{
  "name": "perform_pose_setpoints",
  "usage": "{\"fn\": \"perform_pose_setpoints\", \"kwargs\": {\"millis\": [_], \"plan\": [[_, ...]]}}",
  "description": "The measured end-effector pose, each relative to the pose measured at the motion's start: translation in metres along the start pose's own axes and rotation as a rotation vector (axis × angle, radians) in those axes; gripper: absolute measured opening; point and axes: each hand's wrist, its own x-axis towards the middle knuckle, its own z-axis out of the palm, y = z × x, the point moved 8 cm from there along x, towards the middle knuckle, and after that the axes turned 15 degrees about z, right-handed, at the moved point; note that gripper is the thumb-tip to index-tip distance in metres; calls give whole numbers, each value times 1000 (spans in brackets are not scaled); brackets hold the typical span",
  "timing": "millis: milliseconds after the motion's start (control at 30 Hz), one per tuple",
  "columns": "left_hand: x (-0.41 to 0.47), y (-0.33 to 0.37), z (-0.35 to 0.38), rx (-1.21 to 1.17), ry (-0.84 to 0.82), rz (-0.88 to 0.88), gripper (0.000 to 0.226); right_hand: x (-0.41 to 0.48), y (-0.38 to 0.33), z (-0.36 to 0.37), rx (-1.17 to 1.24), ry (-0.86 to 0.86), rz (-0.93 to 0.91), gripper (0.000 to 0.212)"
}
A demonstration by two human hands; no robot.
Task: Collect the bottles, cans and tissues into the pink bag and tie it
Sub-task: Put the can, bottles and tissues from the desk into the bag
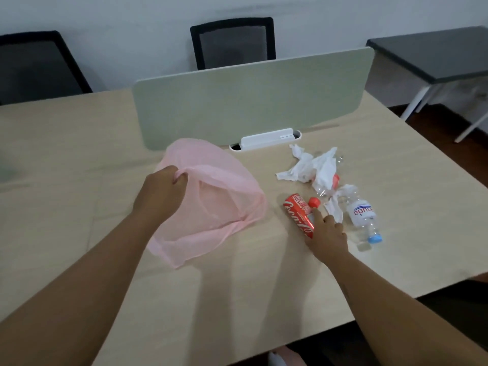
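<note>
A thin pink bag (211,202) lies open on the wooden table (237,286), its rim lifted by my left hand (158,191), which is shut on one edge. To its right a red Coca-Cola can (297,212) lies on its side. My right hand (328,235) rests on the can's near end, fingers curled around it. Beside it lie a clear bottle with a blue cap (365,220), a clear bottle with a red cap (315,202) and crumpled white tissues (314,167).
A pale green divider panel (250,101) stands across the table behind the bag, with a white socket bracket (266,138) at its foot. Black mesh chairs (232,40) stand beyond it. A dark side table (435,54) is at the far right.
</note>
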Motion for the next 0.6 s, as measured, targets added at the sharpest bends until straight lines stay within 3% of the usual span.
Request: {"fn": "perform_pose_setpoints", "kwargs": {"millis": [167,300,433,600], "plan": [[13,3,3,-91,40,-130,34,-35,-15,-5,594,-50,-169,76],[16,9,-1,-300,87,-251,36,-68,-73,6,592,-195,-353,77],[9,0,-3,-536,81,-372,32,-78,-155,11,581,-318,-417,75],[-15,-10,-5,-805,58,-496,21,-71,-223,22,591,-408,-271,68]]}}
